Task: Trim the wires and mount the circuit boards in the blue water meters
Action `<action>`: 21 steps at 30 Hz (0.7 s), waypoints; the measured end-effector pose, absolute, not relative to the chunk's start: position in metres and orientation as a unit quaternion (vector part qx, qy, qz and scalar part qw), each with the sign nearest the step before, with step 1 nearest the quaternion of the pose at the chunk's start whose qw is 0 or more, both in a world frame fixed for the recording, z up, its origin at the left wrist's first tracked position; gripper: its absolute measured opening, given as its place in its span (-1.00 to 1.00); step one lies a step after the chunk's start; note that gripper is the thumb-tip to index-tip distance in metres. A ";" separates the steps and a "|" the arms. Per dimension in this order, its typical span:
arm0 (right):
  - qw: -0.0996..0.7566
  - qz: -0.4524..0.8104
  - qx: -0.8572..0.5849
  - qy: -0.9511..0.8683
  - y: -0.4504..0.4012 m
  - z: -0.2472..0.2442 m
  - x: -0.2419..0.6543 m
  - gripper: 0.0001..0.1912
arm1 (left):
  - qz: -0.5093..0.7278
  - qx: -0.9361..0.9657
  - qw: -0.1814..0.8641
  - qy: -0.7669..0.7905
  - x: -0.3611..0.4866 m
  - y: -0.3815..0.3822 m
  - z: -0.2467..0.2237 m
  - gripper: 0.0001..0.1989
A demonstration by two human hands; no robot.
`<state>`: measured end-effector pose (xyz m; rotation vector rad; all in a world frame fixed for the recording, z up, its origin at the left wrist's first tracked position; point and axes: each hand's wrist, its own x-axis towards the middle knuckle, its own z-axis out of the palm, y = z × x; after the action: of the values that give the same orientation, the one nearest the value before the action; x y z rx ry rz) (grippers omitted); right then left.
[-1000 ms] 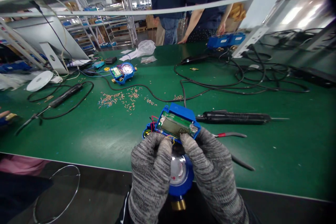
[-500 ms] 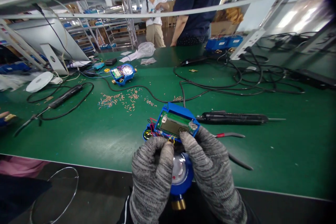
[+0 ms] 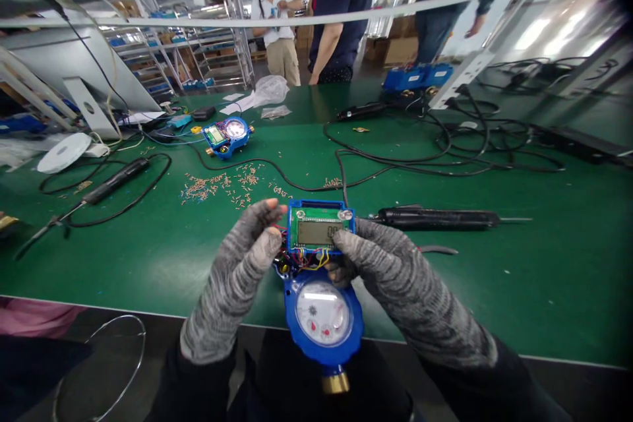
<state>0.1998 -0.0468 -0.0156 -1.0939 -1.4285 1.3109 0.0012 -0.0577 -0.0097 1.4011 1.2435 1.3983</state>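
A blue water meter [image 3: 324,310] is at the table's front edge, its round dial facing up and its brass fitting toward me. The meter's display box [image 3: 319,227] is uncovered, showing a green circuit board and an LCD with digits. Red and yellow wires run below the screen. My right hand [image 3: 390,257], in a grey knitted glove, grips the box's right side, thumb over the screen's corner. My left hand [image 3: 244,257], gloved alike, is just left of the box, with thumb and fingers apart; whether a fingertip touches the red wires is unclear.
Behind are loose small screws [image 3: 202,186] and another opened water meter [image 3: 227,136]. Electric screwdrivers lie right [image 3: 440,219] and left [image 3: 116,182], with black cables [image 3: 445,158] at back right. A monitor [image 3: 74,72] stands left. Several people stand beyond the table.
The meter's display box has turned to face me squarely, and the dial has come into view. My left hand has come off the wires and moved left, opening. Digits now show on the screen.
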 end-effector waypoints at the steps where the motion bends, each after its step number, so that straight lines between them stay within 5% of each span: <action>1: 0.435 0.537 -0.439 -0.575 -0.044 -0.014 0.201 -0.66 | 0.517 0.557 0.446 0.473 -0.002 -0.051 -0.004 -0.54; 16: 0.293 0.593 -0.439 -0.608 -0.016 0.017 0.216 -0.60 | 0.357 0.582 0.581 0.442 -0.005 -0.019 0.017 -0.71; 21: 0.306 0.320 -0.543 -0.714 -0.025 -0.014 0.275 -0.48 | 0.395 0.532 0.591 0.461 -0.003 -0.013 0.001 -0.70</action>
<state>0.2748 -0.0251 -0.0135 -1.4364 -1.8898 0.8465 -0.0033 -0.0125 0.0011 1.2374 1.0716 0.9185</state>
